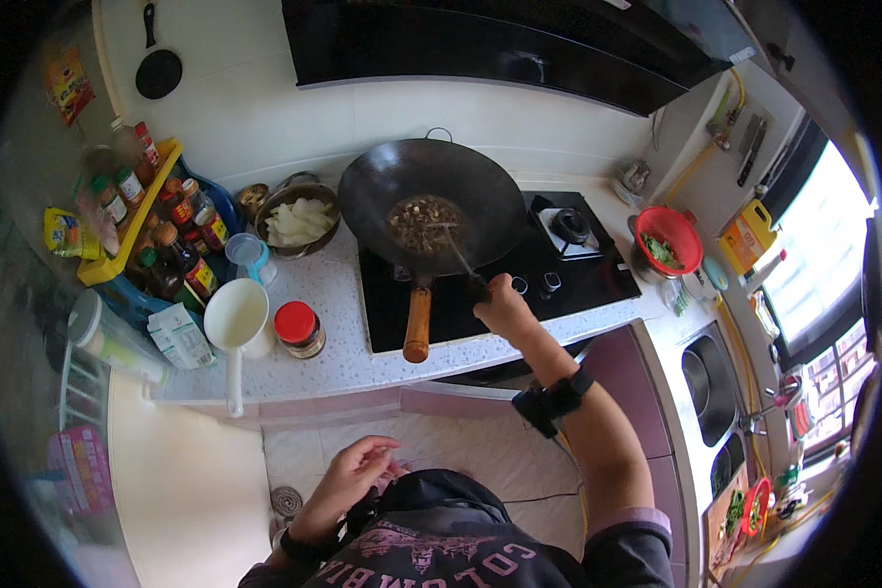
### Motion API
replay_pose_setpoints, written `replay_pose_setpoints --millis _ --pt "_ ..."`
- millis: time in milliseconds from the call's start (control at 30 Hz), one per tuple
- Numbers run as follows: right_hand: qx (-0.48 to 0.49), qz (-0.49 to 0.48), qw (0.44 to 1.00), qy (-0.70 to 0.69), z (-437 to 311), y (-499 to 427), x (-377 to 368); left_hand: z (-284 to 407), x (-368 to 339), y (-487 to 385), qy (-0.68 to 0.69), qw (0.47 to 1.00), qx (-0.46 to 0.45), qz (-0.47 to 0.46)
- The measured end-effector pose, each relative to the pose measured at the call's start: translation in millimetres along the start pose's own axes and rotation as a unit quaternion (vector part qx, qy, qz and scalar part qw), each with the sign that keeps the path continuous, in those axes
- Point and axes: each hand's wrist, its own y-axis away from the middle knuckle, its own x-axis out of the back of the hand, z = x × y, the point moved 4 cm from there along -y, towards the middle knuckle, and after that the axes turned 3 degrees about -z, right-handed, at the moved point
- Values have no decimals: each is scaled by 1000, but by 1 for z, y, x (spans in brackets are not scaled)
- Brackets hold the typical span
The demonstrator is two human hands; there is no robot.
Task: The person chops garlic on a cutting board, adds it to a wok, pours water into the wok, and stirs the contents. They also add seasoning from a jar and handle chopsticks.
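Note:
A dark round-bottomed wok [367, 173] with a wooden handle [418, 323] stands on the left burner of the black gas hob [595, 283]. In its bottom lies a brown, chopped food mixture [420, 220]. My right hand [506, 309] grips the dark handle of a metal cooking utensil [459, 250], whose tip is down in the food; the tip's shape is partly hidden. My left hand [360, 470] hangs in front of my body, holding nothing visible, with its fingers loosely bent and apart.
Left of the hob are a pan of sliced pale vegetable [301, 222], a red-lidded jar [299, 329], a white long-handled scoop [237, 316] and a blue-yellow basket of bottles [128, 239]. To the right are a red strainer [687, 239] with greens and a sink [709, 382].

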Motion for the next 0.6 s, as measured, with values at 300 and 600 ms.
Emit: replay_pose_setpoints --millis 300,600 --pt "98 -16 988 118 9 -8 54 -6 -25 7 31 987 -22 155" --pt "96 36 991 85 11 -32 51 -1 -52 11 20 984 -45 173"
